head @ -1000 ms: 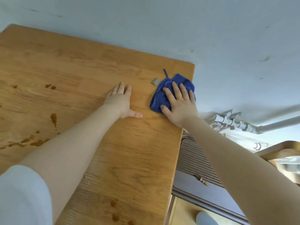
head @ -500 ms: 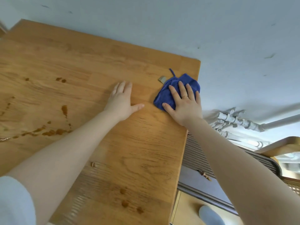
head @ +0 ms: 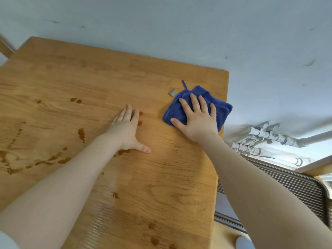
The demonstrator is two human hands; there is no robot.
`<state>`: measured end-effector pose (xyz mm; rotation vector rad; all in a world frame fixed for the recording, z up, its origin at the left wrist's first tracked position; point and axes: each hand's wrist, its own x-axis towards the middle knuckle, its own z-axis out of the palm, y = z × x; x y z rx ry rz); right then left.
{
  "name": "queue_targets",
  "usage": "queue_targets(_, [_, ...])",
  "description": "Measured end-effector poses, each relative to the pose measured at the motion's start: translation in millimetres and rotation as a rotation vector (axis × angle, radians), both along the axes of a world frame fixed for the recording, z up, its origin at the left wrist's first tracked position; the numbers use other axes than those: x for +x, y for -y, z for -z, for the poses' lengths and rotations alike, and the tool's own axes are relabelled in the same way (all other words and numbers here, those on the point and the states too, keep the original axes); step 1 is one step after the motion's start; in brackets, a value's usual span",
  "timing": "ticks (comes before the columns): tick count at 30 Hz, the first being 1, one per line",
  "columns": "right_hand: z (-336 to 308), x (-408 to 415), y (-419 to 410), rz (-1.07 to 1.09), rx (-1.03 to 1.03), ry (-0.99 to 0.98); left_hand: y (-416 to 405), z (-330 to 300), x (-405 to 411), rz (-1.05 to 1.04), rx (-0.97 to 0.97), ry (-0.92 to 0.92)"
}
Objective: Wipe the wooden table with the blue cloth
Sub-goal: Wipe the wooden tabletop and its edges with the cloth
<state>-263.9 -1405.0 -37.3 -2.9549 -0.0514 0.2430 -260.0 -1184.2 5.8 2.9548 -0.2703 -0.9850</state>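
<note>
Right hand (head: 197, 117) flat, fingers spread on the cloth (head: 222, 108), has barely shifted at the table's (head: 161, 177) far right corner — left hand (head: 125, 130) still braced flat; brown stains (head: 81, 134) remain unwiped

Both forearms are bare from wrist to elbow. The left arm carries a short white sleeve (head: 7, 240), visible only at the lower left frame corner. The right hand (head: 198, 119) wears one thin gold-coloured ring (head: 197, 109) on a middle finger. The left hand (head: 126, 131) wears nothing.
</note>
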Motion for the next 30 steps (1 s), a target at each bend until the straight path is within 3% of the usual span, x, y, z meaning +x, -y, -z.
queue_targets(3, [-3, 4, -9, 0.042, -0.016, 0.001, -3, 0, -6, 0.0, -0.022, 0.054])
queue_targets(9, [-7, -54, -15, -0.189, -0.031, -0.026, 3, -1, -8, -0.048, -0.04, 0.073])
queue_targets(17, [-2, 7, -27, -0.053, 0.031, -0.042, -3, 6, -8, -0.06, -0.075, 0.078])
queue_targets(24, [-3, -42, -29, -0.211, -0.062, -0.028, -3, 7, -6, -0.046, -0.085, 0.098])
queue_targets(30, [-5, -2, -35, -0.082, -0.021, -0.046, -7, 9, -4, -0.018, -0.114, 0.13])
